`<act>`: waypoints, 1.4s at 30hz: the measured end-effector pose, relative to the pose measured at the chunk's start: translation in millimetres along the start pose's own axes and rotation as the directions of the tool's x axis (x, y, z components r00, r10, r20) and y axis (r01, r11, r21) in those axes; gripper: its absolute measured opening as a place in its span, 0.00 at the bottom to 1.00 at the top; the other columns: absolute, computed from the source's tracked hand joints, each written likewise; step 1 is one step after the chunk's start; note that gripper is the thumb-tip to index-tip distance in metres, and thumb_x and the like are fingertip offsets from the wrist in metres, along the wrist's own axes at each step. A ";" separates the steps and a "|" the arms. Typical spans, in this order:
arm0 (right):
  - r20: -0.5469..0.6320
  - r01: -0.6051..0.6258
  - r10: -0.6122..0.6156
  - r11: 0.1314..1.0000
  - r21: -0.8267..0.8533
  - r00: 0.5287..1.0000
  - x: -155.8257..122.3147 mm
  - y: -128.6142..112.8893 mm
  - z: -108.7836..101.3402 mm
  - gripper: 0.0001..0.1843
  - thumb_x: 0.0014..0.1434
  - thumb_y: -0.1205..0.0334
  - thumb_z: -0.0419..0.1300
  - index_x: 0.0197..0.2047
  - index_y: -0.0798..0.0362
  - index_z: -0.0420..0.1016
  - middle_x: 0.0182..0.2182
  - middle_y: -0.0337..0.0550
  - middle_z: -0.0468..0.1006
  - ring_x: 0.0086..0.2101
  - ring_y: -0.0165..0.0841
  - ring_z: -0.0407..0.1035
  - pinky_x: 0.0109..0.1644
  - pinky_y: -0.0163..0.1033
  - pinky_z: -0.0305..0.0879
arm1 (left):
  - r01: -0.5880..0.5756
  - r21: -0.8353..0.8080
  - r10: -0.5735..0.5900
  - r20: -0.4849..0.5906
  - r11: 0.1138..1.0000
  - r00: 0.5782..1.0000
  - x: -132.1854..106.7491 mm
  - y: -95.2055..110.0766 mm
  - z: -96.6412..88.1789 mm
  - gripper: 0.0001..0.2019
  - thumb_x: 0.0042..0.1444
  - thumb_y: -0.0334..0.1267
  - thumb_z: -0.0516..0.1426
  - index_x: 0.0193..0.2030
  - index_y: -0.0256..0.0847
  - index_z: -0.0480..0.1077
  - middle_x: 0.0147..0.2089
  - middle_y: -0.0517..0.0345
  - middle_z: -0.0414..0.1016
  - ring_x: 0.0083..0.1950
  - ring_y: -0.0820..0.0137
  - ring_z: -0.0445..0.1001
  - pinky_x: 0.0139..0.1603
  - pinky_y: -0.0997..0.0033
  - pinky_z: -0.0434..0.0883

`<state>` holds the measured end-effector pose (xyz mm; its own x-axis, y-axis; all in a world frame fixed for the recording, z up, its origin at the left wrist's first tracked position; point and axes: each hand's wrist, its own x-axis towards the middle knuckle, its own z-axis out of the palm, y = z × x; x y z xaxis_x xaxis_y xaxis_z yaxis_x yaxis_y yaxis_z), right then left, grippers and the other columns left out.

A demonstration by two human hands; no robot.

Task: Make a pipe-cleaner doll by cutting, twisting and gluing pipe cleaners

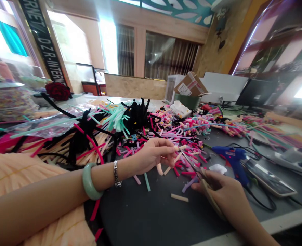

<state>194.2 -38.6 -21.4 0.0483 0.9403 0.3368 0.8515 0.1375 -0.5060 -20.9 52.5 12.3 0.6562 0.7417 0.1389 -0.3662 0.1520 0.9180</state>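
Observation:
My left hand [154,154], with a jade bangle and a metal watch at its wrist, pinches a cream pipe cleaner [182,147] between thumb and fingertips. Most of that piece is hidden by the fingers. In my right hand [224,191] is a pair of scissors [190,162], its blades pointing up and left toward the pipe cleaner. Whether the blades touch it, I cannot tell. A short cream piece [179,197] lies on the dark table mat [151,218] below the hands. Just beyond them spreads a heap of cut pink and lilac pipe cleaners [166,131].
A blue glue gun [230,155] and a phone-like device [270,177] with cables lie at right. Black pipe cleaners [138,115] and mint ones [116,118] are bunched behind. A cardboard box [192,85] stands at the back, near a monitor [254,92]. Peach bundles [38,177] lie at left.

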 end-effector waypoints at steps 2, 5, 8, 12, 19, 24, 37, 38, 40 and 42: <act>0.012 0.008 -0.008 1.000 0.010 1.000 0.6 0.3 -0.2 0.19 0.46 0.47 0.64 0.30 0.56 0.79 0.19 0.35 0.73 0.21 0.30 0.65 0.23 0.29 0.60 | -0.007 -0.003 0.007 0.016 1.000 1.000 0.5 -1.4 -2.0 0.06 0.51 0.34 0.62 0.33 0.31 0.72 0.24 0.57 0.74 0.24 0.75 0.74 0.29 0.74 0.74; 0.014 0.020 -0.021 0.999 0.025 1.000 1.3 -0.7 -1.3 0.17 0.46 0.49 0.64 0.28 0.56 0.79 0.19 0.36 0.73 0.22 0.31 0.67 0.23 0.28 0.61 | -0.020 -0.001 0.020 0.025 1.000 0.999 1.0 -2.9 -4.4 0.05 0.52 0.32 0.61 0.33 0.31 0.72 0.23 0.58 0.73 0.25 0.75 0.74 0.30 0.74 0.75; -0.006 0.032 -0.032 0.999 0.032 0.999 1.9 -2.1 -2.4 0.15 0.45 0.51 0.63 0.26 0.55 0.79 0.18 0.35 0.72 0.22 0.31 0.68 0.23 0.28 0.61 | -0.006 0.018 0.006 0.016 1.000 1.000 0.3 -2.0 -3.7 0.05 0.52 0.32 0.61 0.33 0.32 0.72 0.23 0.58 0.73 0.24 0.75 0.74 0.28 0.76 0.74; 0.023 0.026 -0.026 0.999 0.029 0.999 2.6 -1.2 -1.7 0.15 0.45 0.52 0.63 0.26 0.56 0.79 0.18 0.36 0.72 0.23 0.32 0.69 0.24 0.28 0.62 | 0.017 0.039 -0.017 -0.001 0.999 1.000 -1.4 0.5 -0.2 0.04 0.53 0.32 0.59 0.31 0.32 0.70 0.22 0.59 0.73 0.23 0.75 0.74 0.24 0.79 0.72; 0.041 0.013 -0.014 1.000 0.024 0.999 1.0 1.8 1.0 0.17 0.44 0.49 0.64 0.27 0.57 0.79 0.19 0.36 0.72 0.22 0.31 0.67 0.23 0.28 0.62 | 0.031 0.048 -0.031 0.000 0.998 1.000 -0.3 -0.2 -0.7 0.02 0.51 0.30 0.58 0.30 0.33 0.69 0.22 0.60 0.72 0.22 0.75 0.73 0.23 0.79 0.72; 0.050 0.035 -0.036 0.999 0.026 0.998 0.7 3.5 2.2 0.16 0.45 0.50 0.63 0.27 0.57 0.78 0.19 0.37 0.72 0.22 0.31 0.66 0.23 0.29 0.62 | 0.014 0.081 -0.017 0.030 0.997 0.999 1.1 0.4 -2.8 0.02 0.48 0.29 0.59 0.29 0.34 0.68 0.20 0.61 0.71 0.21 0.75 0.73 0.20 0.80 0.71; 0.034 0.025 -0.027 0.999 0.043 0.999 0.1 4.4 3.6 0.15 0.45 0.51 0.63 0.26 0.56 0.77 0.18 0.36 0.69 0.21 0.29 0.64 0.23 0.29 0.60 | 0.026 0.175 -0.044 0.101 0.984 0.994 1.5 0.7 -5.2 0.04 0.49 0.33 0.60 0.31 0.35 0.68 0.21 0.62 0.71 0.21 0.73 0.73 0.16 0.79 0.71; 0.038 0.025 -0.026 0.999 0.038 0.999 0.2 4.0 3.2 0.15 0.45 0.51 0.63 0.25 0.56 0.76 0.18 0.36 0.69 0.21 0.29 0.63 0.23 0.29 0.60 | 0.030 0.179 -0.048 0.098 0.983 0.994 1.5 0.7 -5.1 0.04 0.49 0.32 0.60 0.30 0.35 0.68 0.21 0.63 0.71 0.21 0.73 0.73 0.16 0.79 0.71; 0.043 0.020 -0.021 0.999 0.039 0.999 0.3 3.0 2.9 0.15 0.45 0.51 0.64 0.24 0.56 0.75 0.18 0.35 0.68 0.21 0.29 0.62 0.23 0.28 0.60 | 0.033 0.187 -0.050 0.092 0.982 0.995 1.3 0.4 -4.8 0.04 0.49 0.32 0.59 0.30 0.35 0.67 0.20 0.62 0.71 0.20 0.73 0.73 0.16 0.79 0.70; 0.050 0.012 -0.014 0.999 0.050 0.999 0.5 2.0 3.2 0.17 0.44 0.49 0.64 0.24 0.56 0.74 0.18 0.35 0.66 0.21 0.29 0.61 0.23 0.29 0.59 | 0.034 0.192 -0.051 0.086 0.981 0.995 0.9 -0.3 -4.0 0.05 0.50 0.33 0.59 0.30 0.35 0.67 0.20 0.62 0.72 0.20 0.73 0.73 0.15 0.80 0.69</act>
<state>194.2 -36.9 -24.7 0.0100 0.9527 0.3037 0.8248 0.1638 -0.5411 -22.9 55.8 10.7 0.7286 0.6738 0.1231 -0.2103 0.0490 0.9764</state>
